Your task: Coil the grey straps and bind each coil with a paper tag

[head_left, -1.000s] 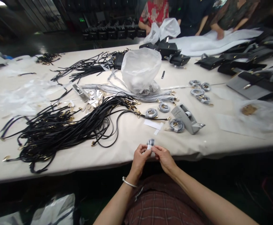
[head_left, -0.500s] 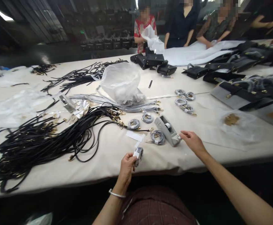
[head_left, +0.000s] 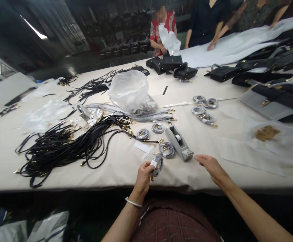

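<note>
My left hand (head_left: 144, 174) is closed on a coiled strap (head_left: 157, 166) in greyish wrapping, with a white paper band around it and gold hardware hanging below. It is held up over the front edge of the table. My right hand (head_left: 210, 166) is in a pinch, fingertips right beside the front end of a grey tape dispenser (head_left: 178, 144). Whatever lies between those fingertips is too small to make out. Left of the dispenser lies another wrapped coil (head_left: 166, 150), and white paper strips (head_left: 143, 147) are near it.
Long black straps (head_left: 86, 144) with gold clasps are heaped on the left. Behind them stands a translucent plastic bag (head_left: 128, 89). More coils (head_left: 199, 110) lie beyond the dispenser. Black handbags (head_left: 274, 97) fill the right side. Several people stand across the table, one handling white sheeting (head_left: 227, 50).
The view has shifted. My left hand has brought the coil closer to the dispenser, and the coil now shows more of its ring. The right fingertips sit slightly lower beside the dispenser's end.
</note>
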`<state>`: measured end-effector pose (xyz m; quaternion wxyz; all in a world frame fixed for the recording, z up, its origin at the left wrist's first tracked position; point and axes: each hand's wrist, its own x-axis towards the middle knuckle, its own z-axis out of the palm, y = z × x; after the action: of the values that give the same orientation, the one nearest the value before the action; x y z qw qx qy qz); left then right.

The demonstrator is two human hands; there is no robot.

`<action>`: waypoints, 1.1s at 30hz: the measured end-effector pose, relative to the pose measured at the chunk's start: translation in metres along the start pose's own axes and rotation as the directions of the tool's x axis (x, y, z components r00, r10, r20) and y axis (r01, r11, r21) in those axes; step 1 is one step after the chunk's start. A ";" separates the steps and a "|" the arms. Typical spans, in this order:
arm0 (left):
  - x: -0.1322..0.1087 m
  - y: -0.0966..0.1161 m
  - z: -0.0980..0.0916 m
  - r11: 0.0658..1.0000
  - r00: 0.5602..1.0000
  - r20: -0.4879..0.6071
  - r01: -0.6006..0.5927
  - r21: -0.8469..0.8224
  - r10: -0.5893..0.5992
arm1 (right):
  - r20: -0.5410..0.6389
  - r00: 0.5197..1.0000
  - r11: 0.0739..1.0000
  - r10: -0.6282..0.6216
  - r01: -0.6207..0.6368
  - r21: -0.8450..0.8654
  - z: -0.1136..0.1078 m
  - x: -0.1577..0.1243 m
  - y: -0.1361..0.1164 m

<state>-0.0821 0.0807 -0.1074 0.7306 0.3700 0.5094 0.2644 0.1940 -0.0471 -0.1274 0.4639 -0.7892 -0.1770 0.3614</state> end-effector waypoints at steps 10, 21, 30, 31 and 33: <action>-0.008 0.010 0.030 0.997 0.994 0.086 -0.065 0.036 0.062 | 0.178 0.984 0.995 0.010 0.007 -0.095 -0.002 -0.018 -0.002; -0.031 0.016 0.043 0.715 0.869 0.086 -0.453 0.533 0.487 | 0.465 0.878 0.993 -0.114 0.080 0.092 0.085 -0.057 -0.063; -0.018 0.011 0.041 0.983 0.976 0.174 -0.150 0.110 0.129 | 0.124 0.976 0.957 -0.180 0.145 0.250 0.098 -0.049 -0.045; -0.015 0.010 0.042 0.991 0.980 0.169 -0.115 0.063 0.103 | 0.082 0.975 0.945 -0.205 0.176 0.275 0.100 -0.051 -0.045; -0.010 0.011 0.044 0.991 0.982 0.148 -0.123 0.049 0.115 | 0.046 0.969 0.933 -0.243 0.220 0.284 0.102 -0.058 -0.047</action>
<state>-0.0439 0.0670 -0.0840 0.7376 0.4390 0.4393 0.2651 0.0822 0.0027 -0.0946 0.6014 -0.6752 -0.2350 0.3566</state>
